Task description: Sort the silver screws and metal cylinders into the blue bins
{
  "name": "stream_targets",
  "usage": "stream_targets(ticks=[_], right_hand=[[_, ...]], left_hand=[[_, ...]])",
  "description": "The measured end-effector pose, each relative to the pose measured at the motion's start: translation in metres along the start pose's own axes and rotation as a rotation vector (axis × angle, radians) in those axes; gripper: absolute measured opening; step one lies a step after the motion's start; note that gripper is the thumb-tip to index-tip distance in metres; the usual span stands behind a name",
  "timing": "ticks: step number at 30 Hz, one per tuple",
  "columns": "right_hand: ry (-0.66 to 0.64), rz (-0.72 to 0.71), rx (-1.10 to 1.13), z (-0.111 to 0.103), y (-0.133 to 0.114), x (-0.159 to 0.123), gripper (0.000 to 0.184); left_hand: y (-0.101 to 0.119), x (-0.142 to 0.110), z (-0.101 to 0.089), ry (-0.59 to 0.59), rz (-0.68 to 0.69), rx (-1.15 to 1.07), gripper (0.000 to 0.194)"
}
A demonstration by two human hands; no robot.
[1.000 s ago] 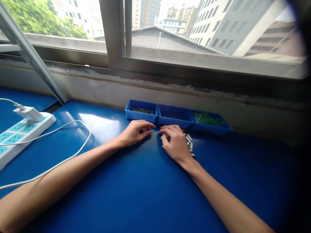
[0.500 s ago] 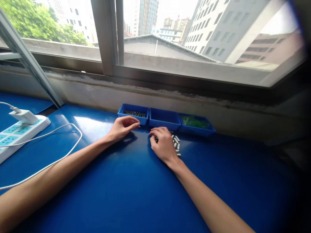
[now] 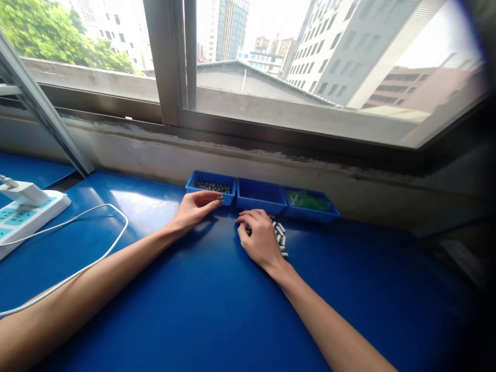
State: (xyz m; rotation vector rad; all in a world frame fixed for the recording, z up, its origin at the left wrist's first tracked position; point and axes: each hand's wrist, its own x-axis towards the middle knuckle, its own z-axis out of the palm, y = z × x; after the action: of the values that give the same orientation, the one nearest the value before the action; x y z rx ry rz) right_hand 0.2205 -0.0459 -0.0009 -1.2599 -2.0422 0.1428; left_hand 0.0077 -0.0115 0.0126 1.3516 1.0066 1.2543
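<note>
My left hand (image 3: 197, 209) is closed in a pinch in front of the left bin, with a small shiny metal piece (image 3: 220, 197) between thumb and fingertips. What kind of piece it is, I cannot make out. On the table to its right, my right hand (image 3: 259, 236) is curled, its fingertips low near the surface. Small dark pieces (image 3: 248, 229) show between its thumb and forefinger; whether it grips one is hidden. Beside and partly beneath this hand lies a pile of short pale grey cylinders (image 3: 279, 235).
Along the wall stand three blue bins: a left bin (image 3: 191, 185) holding small metal parts, a middle bin (image 3: 260, 197), and a right bin (image 3: 334, 215) with green bags inside. A white cable (image 3: 124, 219) crosses above my left forearm near a power strip (image 3: 58, 204).
The view has shifted slightly. My left hand stays by the left bin, and the metal piece now shows more clearly at its fingertips. My right hand stays curled at the pile.
</note>
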Motion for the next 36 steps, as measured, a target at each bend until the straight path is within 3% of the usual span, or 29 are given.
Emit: stream_targets(ticks=[5, 12, 17, 20, 24, 27, 30, 36], right_hand=[[-0.012, 0.003, -0.006, -0.001, 0.000, -0.001, 0.022], [-0.003, -0.007, -0.011, 0.000, 0.001, 0.000, 0.023], [0.025, 0.017, 0.045, -0.003, -0.001, 0.000, 0.023], [0.104, 0.110, 0.145, -0.007, -0.001, 0.000, 0.024], [0.246, 0.345, 0.384, -0.016, 0.005, 0.006, 0.024], [0.313, 0.386, 0.518, -0.032, 0.015, 0.015, 0.022], [0.255, 0.386, 0.374, -0.052, 0.028, 0.015, 0.021], [0.060, 0.294, -0.111, -0.078, 0.050, -0.010, 0.025]], left_hand=[[-0.004, 0.000, -0.001, -0.061, 0.019, -0.070, 0.071], [-0.007, 0.002, -0.001, -0.102, 0.079, -0.087, 0.069], [-0.004, -0.002, 0.002, -0.119, 0.112, 0.059, 0.039], [-0.002, -0.006, 0.006, -0.162, 0.182, 0.190, 0.028], [0.001, -0.011, 0.008, -0.253, 0.274, 0.423, 0.024], [0.000, -0.013, 0.009, -0.355, 0.306, 0.524, 0.025], [-0.003, -0.013, 0.016, -0.377, 0.297, 0.585, 0.028], [-0.007, -0.009, 0.053, -0.203, 0.281, 0.691, 0.031]])
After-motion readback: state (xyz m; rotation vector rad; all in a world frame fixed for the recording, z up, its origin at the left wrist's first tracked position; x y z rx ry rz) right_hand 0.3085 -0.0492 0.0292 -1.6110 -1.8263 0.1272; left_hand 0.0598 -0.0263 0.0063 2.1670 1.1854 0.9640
